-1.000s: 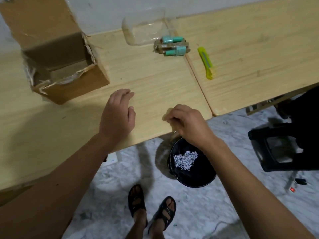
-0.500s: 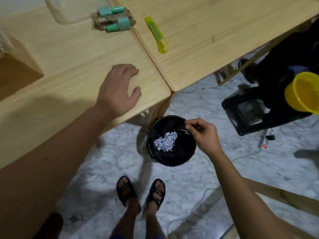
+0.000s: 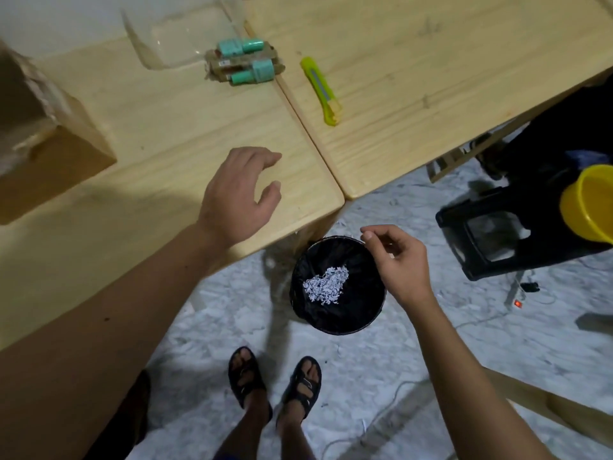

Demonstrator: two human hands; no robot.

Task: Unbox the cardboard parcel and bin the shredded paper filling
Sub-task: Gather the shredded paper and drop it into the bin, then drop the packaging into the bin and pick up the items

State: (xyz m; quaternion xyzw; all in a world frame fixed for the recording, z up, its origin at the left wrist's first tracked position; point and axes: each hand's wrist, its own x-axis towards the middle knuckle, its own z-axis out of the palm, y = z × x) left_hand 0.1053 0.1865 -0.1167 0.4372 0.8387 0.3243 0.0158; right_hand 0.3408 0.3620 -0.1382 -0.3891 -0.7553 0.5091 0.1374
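Your left hand (image 3: 237, 194) rests palm down near the front corner of the table (image 3: 159, 134), forearm running in from the lower left of the frame, fingers loosely spread and slightly curled, its grip open and empty. Your right hand (image 3: 399, 260) hangs over the right rim of the bin (image 3: 338, 318), arm coming up from the lower right, wrist bent, thumb and forefinger pinched close at the tips; whether a scrap sits in that narrow grip, you cannot tell from here.

The table fills the upper half of the frame as two pale wooden tops butted edge to edge. The cardboard parcel (image 3: 49, 137) sits open at the left edge, partly cut off, its torn flaps ragged. A black stool (image 3: 491, 234) stands on the marbled floor at the right, with a yellow tub (image 3: 587, 204) at the frame's edge. Your sandalled feet (image 3: 275, 380) stand just below the bin. A clear plastic tray (image 3: 179, 38) lies at the top, touching teal tubes (image 3: 245, 63) on cardboard backing; a green box cutter (image 3: 321, 89) lies just right of the seam.

The shredded paper (image 3: 326, 283) lies as a small pale heap inside the black-lined bin, on the floor just off the table's corner.
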